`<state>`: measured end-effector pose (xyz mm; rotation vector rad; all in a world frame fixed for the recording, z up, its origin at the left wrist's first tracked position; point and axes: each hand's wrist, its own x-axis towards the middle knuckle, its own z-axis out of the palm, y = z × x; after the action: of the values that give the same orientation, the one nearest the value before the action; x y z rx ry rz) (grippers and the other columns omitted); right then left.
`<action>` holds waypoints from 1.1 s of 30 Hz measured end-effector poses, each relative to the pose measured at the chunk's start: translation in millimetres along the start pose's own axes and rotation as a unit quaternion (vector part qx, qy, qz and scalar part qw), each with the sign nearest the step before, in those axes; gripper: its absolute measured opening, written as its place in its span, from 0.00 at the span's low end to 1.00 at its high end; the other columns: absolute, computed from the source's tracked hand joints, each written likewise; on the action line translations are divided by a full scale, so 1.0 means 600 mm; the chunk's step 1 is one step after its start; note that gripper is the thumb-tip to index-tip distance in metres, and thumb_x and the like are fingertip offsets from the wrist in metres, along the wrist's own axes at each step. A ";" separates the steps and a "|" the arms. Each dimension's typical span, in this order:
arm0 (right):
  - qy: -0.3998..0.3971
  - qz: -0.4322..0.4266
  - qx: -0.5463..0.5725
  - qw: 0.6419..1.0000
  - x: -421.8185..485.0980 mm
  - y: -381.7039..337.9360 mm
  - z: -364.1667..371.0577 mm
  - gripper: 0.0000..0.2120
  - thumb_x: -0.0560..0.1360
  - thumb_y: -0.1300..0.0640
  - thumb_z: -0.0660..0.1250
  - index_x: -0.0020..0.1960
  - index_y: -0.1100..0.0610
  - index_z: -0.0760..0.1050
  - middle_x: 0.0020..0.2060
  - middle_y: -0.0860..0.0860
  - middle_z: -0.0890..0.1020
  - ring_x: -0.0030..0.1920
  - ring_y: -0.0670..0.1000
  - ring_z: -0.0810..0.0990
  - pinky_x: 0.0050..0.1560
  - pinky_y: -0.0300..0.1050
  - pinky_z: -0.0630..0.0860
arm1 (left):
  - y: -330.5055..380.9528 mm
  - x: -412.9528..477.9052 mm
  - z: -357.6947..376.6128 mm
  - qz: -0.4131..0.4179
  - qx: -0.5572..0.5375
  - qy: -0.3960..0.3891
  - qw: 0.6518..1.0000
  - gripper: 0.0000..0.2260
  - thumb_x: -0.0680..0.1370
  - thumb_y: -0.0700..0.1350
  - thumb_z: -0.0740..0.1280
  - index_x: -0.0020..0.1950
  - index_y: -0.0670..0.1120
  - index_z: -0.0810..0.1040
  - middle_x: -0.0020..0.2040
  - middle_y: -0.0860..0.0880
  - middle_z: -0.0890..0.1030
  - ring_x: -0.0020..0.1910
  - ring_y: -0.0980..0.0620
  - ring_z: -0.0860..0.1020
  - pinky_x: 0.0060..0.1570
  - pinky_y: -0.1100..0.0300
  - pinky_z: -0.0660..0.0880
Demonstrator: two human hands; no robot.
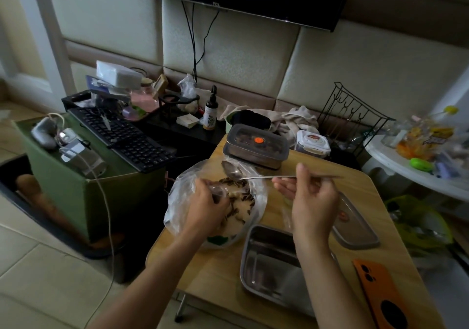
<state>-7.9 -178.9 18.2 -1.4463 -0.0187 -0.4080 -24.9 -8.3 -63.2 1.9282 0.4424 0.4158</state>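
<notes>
A clear plastic bag [177, 202] holding brown and pale food pieces [239, 200] sits on the small wooden table [218, 273]. My left hand [205, 204] grips the bag's opening at its left side. My right hand [312, 199] holds a metal spoon [236, 172] by its handle, with the bowl of the spoon over the bag's far edge. A bare steel tray [266, 265] lies in front of the bag, partly under my right forearm. Its lid [355, 229] lies to the right.
A lidded steel container [256, 146] with an orange valve stands at the table's far edge. An orange phone [380, 293] lies at the front right. A keyboard [121, 136] rests on a green box to the left; a white cluttered table [406, 171] stands to the right.
</notes>
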 end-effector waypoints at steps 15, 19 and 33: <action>0.070 0.267 0.109 0.955 0.004 0.066 0.060 0.17 0.82 0.52 0.69 0.54 0.68 0.78 0.38 0.59 0.88 0.41 0.56 0.89 0.40 0.44 0.86 | -0.018 -0.005 0.005 -0.042 0.032 -0.031 0.998 0.17 0.79 0.50 0.71 0.63 0.49 0.69 0.50 0.52 0.78 0.47 0.56 0.79 0.41 0.63 0.78; 0.111 0.258 0.109 0.954 0.022 0.072 0.049 0.14 0.82 0.54 0.69 0.53 0.66 0.77 0.37 0.59 0.87 0.40 0.56 0.89 0.41 0.45 0.86 | -0.017 -0.003 0.002 -0.047 0.025 -0.040 0.998 0.15 0.79 0.50 0.71 0.61 0.49 0.70 0.49 0.50 0.79 0.46 0.53 0.80 0.46 0.56 0.82; 0.039 0.044 -0.095 0.994 0.021 0.079 0.022 0.03 0.83 0.59 0.66 0.52 0.60 0.76 0.43 0.57 0.87 0.39 0.48 0.89 0.40 0.42 0.85 | -0.002 -0.001 0.003 -0.075 0.019 -0.047 0.996 0.13 0.80 0.51 0.69 0.59 0.50 0.69 0.49 0.48 0.80 0.45 0.50 0.83 0.43 0.49 0.84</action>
<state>20.2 -166.3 -22.4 -1.6119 0.1498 -0.4023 -24.7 -9.4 -64.8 1.9276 0.5327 0.2183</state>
